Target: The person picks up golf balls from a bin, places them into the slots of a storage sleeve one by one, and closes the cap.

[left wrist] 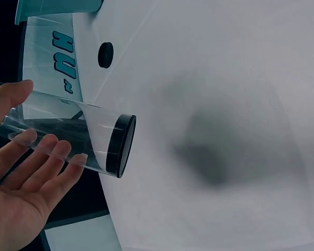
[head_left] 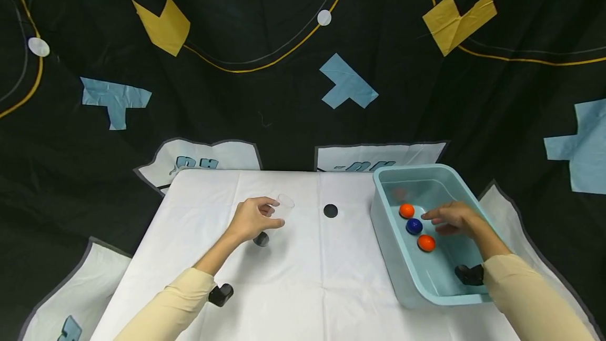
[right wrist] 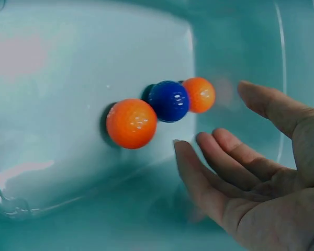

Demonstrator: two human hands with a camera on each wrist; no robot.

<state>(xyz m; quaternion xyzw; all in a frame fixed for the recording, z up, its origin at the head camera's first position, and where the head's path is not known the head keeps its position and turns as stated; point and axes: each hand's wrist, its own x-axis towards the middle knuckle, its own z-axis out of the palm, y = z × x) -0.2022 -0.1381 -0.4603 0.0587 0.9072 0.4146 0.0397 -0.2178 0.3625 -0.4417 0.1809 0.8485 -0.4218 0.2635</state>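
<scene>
Judging by the pose, likely at the step of reaching into the plastic tub (head_left: 395, 249) at the right of the head view for a ball, while keeping a clear tube (left wrist: 94, 133) ready at centre left. Left hand (head_left: 252, 219) curled round the tube, thumb along one side and fingertips along the other; right hand (head_left: 454, 216) spread loosely inside the tub, thumb and fingers apart, beside the balls but gripping none. Just left of those fingertips, a short row: orange golf ball (head_left: 406, 210) uppermost, blue golf ball (head_left: 414, 226) in the middle, second orange golf ball (head_left: 426, 243) lowest. Next, probably calling for lowering the fingers, pinching one ball and lifting it clear of the tub's walls, with the tube held steady. As for materials: smooth, see-through, thin-walled cylinder for the tube, with a black cap (left wrist: 121, 146) on the end at mid-frame in the left wrist view; glossy, seemingly dimpled spheres for the balls; pale teal, shiny, round-cornered plastic for the tub. Near the middle of the head view, a flat black disc (head_left: 330, 210) on lightly creased white cloth (head_left: 293, 288); behind, dark, softly rippled fabric (head_left: 265, 104).
</scene>
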